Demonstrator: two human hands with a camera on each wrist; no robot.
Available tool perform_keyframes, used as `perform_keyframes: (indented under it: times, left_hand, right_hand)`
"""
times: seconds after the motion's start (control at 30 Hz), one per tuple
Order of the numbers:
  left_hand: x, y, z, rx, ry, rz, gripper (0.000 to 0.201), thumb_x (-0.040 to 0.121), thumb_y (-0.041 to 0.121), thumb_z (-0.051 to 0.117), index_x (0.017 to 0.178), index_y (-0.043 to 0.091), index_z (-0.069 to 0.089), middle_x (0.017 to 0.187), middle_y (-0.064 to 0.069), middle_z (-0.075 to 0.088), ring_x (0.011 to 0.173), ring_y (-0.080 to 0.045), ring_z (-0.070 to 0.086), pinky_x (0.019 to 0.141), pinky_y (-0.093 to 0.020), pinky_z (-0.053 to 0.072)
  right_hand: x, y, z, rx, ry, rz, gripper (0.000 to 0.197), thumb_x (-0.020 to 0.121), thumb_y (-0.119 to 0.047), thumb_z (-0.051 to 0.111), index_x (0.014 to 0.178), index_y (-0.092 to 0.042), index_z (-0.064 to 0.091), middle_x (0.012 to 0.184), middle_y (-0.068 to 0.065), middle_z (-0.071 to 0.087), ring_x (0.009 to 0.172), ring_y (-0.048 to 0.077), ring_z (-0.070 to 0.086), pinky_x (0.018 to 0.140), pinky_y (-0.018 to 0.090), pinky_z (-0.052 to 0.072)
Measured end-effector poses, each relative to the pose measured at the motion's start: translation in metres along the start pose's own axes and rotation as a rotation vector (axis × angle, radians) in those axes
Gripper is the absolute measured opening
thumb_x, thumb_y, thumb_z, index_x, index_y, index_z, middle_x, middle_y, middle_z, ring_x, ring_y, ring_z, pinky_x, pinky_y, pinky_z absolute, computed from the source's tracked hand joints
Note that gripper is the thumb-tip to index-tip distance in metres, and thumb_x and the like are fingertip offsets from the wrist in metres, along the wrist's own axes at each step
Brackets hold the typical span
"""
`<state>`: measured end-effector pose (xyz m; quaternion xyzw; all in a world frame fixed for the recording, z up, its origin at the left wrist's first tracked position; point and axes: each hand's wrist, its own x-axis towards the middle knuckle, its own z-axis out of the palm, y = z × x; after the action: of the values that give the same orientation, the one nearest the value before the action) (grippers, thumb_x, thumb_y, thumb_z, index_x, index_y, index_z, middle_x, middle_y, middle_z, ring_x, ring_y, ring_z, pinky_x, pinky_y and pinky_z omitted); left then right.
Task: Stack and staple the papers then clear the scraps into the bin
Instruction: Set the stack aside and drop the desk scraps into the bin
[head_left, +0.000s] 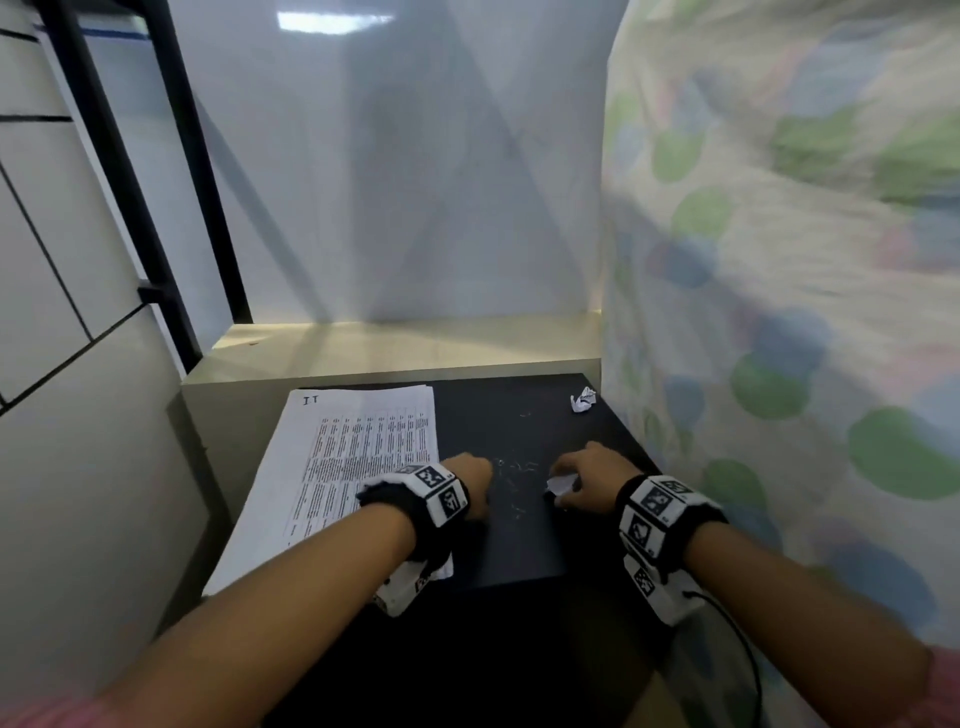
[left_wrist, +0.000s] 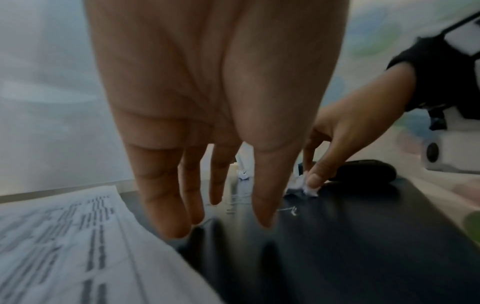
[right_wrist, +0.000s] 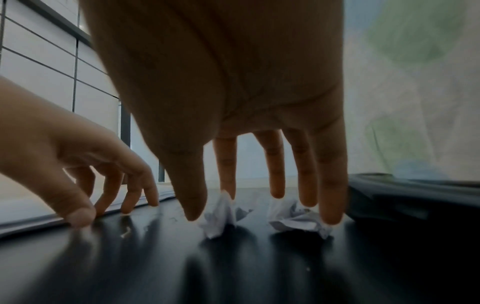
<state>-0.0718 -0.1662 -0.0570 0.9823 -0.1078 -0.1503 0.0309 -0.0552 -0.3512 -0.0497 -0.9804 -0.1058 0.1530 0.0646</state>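
Both hands low over dark desk (head_left: 519, 545): left hand (head_left: 470, 483) relaxed, holding nothing, beside stacked papers (head_left: 358, 457); right hand (head_left: 589, 480) fingers (right_wrist: 331, 205) spread around two crumpled scraps (right_wrist: 296, 218), not closed yet. Scrap-clearing step. Third scrap (head_left: 583, 399) at far edge; next needs pinching, bin unseen.

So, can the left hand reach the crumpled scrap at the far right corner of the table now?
Probably yes, with a stretch: the left hand holds nothing, and bare black table lies between it and the far scrap.
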Motion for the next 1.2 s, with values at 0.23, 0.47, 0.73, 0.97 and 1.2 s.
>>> perform_keyframes:
  times: [0.23, 0.47, 0.73, 0.97, 1.2]
  left_hand:
    - [0.038, 0.016, 0.002, -0.069, -0.002, 0.04, 0.043, 0.085, 0.019, 0.063, 0.123, 0.003, 0.054, 0.13, -0.019, 0.055, 0.12, -0.035, 0.054, 0.1, -0.041, 0.048]
    - [0.062, 0.002, -0.011, -0.157, 0.132, -0.011, 0.044, 0.088, 0.014, 0.057, 0.13, 0.005, 0.049, 0.134, -0.017, 0.047, 0.124, -0.032, 0.05, 0.106, -0.035, 0.042]
    - [0.06, 0.021, 0.002, 0.162, -0.072, -0.034, 0.045, 0.095, 0.013, 0.048, 0.139, 0.005, 0.042, 0.145, -0.018, 0.033, 0.132, -0.038, 0.038, 0.109, -0.045, 0.037]
    - [0.045, 0.028, -0.002, 0.087, -0.05, 0.178, 0.033, 0.092, 0.007, 0.044, 0.12, -0.004, 0.058, 0.129, -0.022, 0.055, 0.118, -0.033, 0.055, 0.099, -0.036, 0.044]
    - [0.086, 0.005, -0.031, 0.114, -0.043, 0.09, 0.054, 0.095, 0.008, 0.046, 0.145, -0.001, 0.031, 0.151, -0.018, 0.033, 0.14, -0.031, 0.035, 0.115, -0.037, 0.032]
  right_hand:
    - [0.028, -0.001, -0.007, 0.063, -0.061, 0.0, 0.024, 0.083, -0.026, 0.069, 0.099, -0.008, 0.071, 0.106, 0.013, 0.072, 0.093, 0.029, 0.07, 0.087, 0.04, 0.057]
    - [0.051, 0.007, -0.027, 0.081, 0.066, 0.027, 0.031, 0.087, -0.012, 0.054, 0.117, -0.008, 0.062, 0.125, 0.01, 0.061, 0.114, 0.026, 0.059, 0.098, 0.034, 0.049]
    - [0.052, -0.015, -0.001, -0.048, -0.102, 0.039, 0.037, 0.095, -0.025, 0.045, 0.115, 0.003, 0.057, 0.127, 0.021, 0.057, 0.118, 0.034, 0.055, 0.094, 0.035, 0.046]
    - [0.055, -0.006, -0.019, 0.089, 0.0, -0.018, 0.033, 0.087, -0.009, 0.049, 0.113, -0.004, 0.068, 0.123, 0.015, 0.066, 0.113, 0.03, 0.061, 0.099, 0.036, 0.049]
    - [0.066, 0.023, -0.04, -0.041, -0.054, 0.25, 0.044, 0.099, -0.021, 0.037, 0.135, 0.004, 0.043, 0.143, 0.018, 0.045, 0.132, 0.029, 0.045, 0.105, 0.032, 0.038]
